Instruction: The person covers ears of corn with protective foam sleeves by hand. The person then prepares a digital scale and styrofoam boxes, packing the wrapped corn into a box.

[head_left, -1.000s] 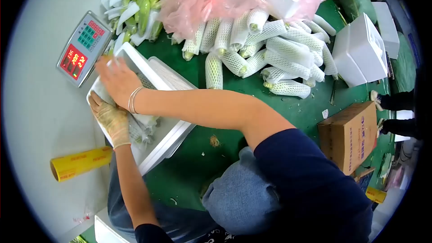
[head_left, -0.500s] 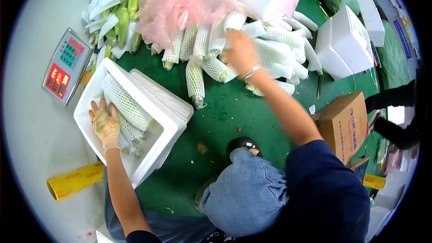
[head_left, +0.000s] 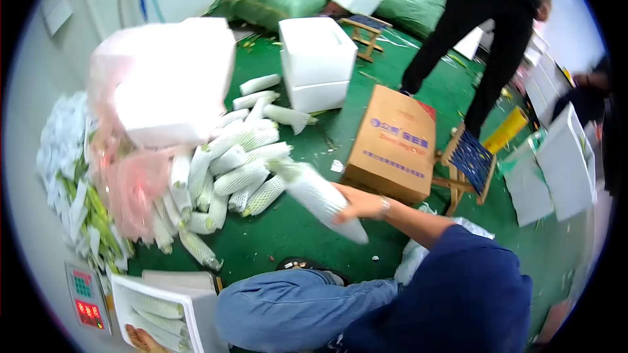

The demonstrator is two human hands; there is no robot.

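My right hand (head_left: 358, 204) is closed around the lower end of a long pale green vegetable in a white foam net sleeve (head_left: 314, 189), held up in front of the pile. I cannot make out the vegetable's kind. At the lower left, my left hand (head_left: 142, 340) lies inside a white foam box (head_left: 190, 320), fingers stretched out beside several sleeved vegetables (head_left: 157, 307). Part of that hand is cut off by the dark edge of the view. A pile of similar sleeved vegetables (head_left: 229, 176) lies on the green floor beyond my knee.
A scale (head_left: 87, 295) with red digits stands left of the box. A pink bag (head_left: 131, 183) and unwrapped green vegetables (head_left: 98, 216) lie at left. Farther off are stacked foam boxes (head_left: 317, 59), a carton (head_left: 392, 144), a stool (head_left: 470, 160) and a standing person (head_left: 487, 26).
My view has swung up and to the right. My right hand has lifted one sleeved vegetable away from the pile. The left hand remains in the foam box.
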